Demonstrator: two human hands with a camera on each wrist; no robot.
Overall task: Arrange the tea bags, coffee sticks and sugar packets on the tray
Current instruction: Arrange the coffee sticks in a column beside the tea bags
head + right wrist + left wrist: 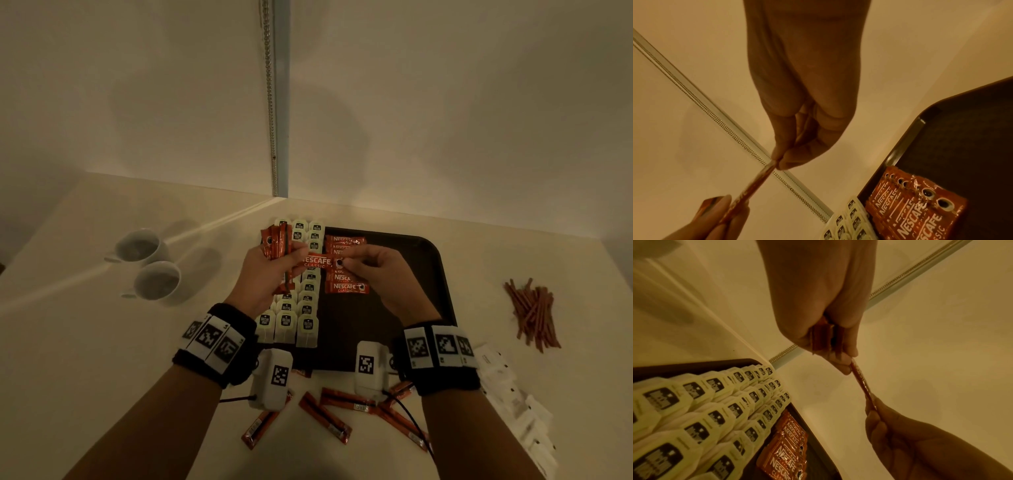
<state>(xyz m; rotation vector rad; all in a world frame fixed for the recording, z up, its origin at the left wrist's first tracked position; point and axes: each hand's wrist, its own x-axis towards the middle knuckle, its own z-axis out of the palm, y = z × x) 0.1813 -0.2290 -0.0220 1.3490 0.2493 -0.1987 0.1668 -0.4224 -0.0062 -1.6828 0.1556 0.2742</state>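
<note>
red coffee sticks (346,287), dark tray (424,274), white cups (144,246)

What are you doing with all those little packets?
Filling a tray. Tea bags already lie in rows on its left, coffee sticks beside them. The left hand grips a bunch of sticks, and the right hand pinches one stick from it. More sticks wait on the table.

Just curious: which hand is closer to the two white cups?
Left. The left hand hovers just right of the cups; the right hand is farther right, over the tray.
</note>
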